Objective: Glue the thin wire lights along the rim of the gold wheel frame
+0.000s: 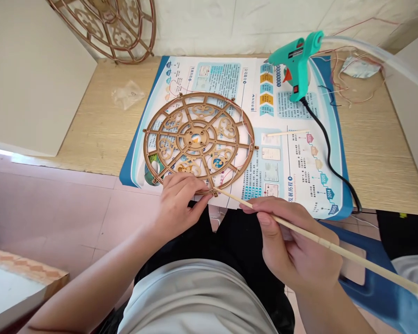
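Note:
A round bronze-coloured openwork frame [196, 131] with spokes and scroll ornaments lies on a printed poster [261, 185]. My left hand [181, 199] grips the rim at its near edge, with thumb and fingers closed about it. In my right hand [299, 236] is a long thin wooden stick [320, 242], held like a pen. Its tip meets the frame's near rim, close beside my left fingertips. Thin pinkish wire runs along the right side of the rim. Whatever lies directly under my left fingers is hidden.
A teal glue gun [297, 67] stands at the back right, its black cord [327, 153] trailing forward. Another bronze frame [114, 28] leans at the back left. A short stick [287, 133], a clear plastic bag [127, 94] and tangled wires [351, 93] lie about.

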{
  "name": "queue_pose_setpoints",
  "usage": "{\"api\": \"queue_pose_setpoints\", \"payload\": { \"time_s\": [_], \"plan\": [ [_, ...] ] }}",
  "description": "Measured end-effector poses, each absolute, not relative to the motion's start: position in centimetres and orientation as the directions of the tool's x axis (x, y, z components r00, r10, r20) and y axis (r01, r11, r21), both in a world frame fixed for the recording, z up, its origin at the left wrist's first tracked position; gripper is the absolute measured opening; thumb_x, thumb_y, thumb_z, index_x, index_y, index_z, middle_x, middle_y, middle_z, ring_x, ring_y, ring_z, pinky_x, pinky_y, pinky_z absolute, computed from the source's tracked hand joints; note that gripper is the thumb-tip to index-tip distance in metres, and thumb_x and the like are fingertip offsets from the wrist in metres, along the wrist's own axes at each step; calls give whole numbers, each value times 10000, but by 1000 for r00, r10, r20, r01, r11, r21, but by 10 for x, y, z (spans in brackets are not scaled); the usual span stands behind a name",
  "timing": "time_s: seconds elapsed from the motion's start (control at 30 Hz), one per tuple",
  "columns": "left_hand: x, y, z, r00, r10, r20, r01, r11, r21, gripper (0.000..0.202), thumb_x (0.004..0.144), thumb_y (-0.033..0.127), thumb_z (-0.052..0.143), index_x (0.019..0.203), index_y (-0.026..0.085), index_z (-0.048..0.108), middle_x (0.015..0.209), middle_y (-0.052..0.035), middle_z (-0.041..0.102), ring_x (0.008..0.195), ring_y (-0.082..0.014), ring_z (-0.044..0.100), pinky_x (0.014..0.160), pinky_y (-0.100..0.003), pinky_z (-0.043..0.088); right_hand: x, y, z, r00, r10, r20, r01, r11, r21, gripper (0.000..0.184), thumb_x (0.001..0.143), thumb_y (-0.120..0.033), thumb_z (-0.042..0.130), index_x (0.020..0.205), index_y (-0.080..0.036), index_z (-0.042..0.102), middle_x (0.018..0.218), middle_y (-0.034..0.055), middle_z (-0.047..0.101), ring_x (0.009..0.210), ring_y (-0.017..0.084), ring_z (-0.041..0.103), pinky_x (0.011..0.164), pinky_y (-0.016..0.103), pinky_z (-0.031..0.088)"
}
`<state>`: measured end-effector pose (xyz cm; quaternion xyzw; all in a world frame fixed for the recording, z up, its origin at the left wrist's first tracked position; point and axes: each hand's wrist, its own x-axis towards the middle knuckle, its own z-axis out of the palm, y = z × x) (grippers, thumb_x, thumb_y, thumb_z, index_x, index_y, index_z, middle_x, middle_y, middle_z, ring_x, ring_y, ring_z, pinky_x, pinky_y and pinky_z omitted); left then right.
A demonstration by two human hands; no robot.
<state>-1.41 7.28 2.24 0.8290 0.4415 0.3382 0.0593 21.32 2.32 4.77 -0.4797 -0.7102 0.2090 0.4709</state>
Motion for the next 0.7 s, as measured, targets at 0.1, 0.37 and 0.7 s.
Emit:
{"api": "queue_pose_setpoints", "payload": {
  "time_s": [0.1,0.37,0.7],
  "plan": [
    [-14,73,22,372,779,505,694,-595,406,117,951,175,750,948,220,642,860,11,776,897,-171,713,857,-334,501,212,23,47,-100,870,482,502,463,-731,234,969,-82,633,1142,-224,701,989,34,804,872,166,796,807,250,652],
    [-15,73,21,361,785,503,685,-589,428,117,948,154,749,924,205,646,856,22,779,914,-159,716,887,-334,482,212,19,43,-52,858,511,489,468,-736,303,913,-31,679,1172,-174,742,1000,44,817,855,168,792,810,263,659],
    [-18,72,15,390,769,507,646,-621,444,133,919,102,776,935,221,721,930,10,796,989,-187,711,919,-368,498,209,24,25,30,821,570,359,524,-772,336,885,10,643,1159,-139,768,964,66,822,819,232,811,682,365,695]
  ]
}}
